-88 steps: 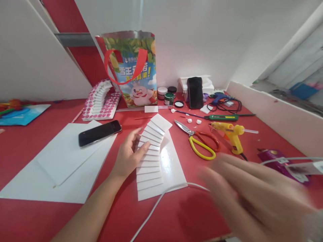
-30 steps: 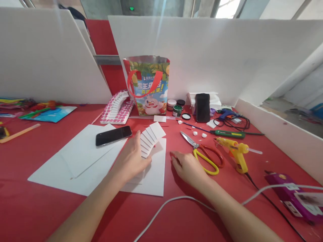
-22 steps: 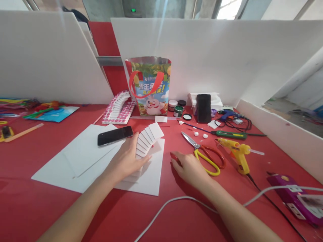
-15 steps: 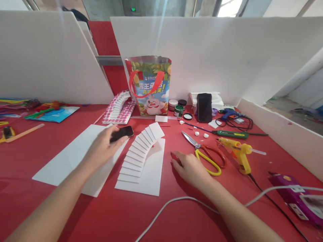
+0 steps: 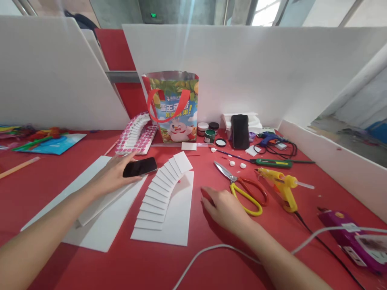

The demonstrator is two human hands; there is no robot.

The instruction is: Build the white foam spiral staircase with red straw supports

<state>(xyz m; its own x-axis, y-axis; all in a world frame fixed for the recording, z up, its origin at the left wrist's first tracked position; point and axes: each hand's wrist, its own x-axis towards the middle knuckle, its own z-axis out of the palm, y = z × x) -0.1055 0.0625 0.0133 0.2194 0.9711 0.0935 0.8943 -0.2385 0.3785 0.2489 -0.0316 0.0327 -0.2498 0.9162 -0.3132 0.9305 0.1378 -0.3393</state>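
Left hand (image 5: pixel 113 173) closed round left end of black phone (image 5: pixel 140 167), thumb near side, fingers far side, over white sheets (image 5: pixel 96 237) at left. Right hand (image 5: pixel 223 207) palm-down on red table (image 5: pixel 151 266), fingers half curled; can't tell if anything's under palm. Scissors (image 5: pixel 232 178) just right. Fanned white strips (image 5: pixel 155 197) on white board (image 5: pixel 178 217), between hands.

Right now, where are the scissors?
Head view, right of centre: the scissors lie beside the right hand, between it and the yellow glue gun.
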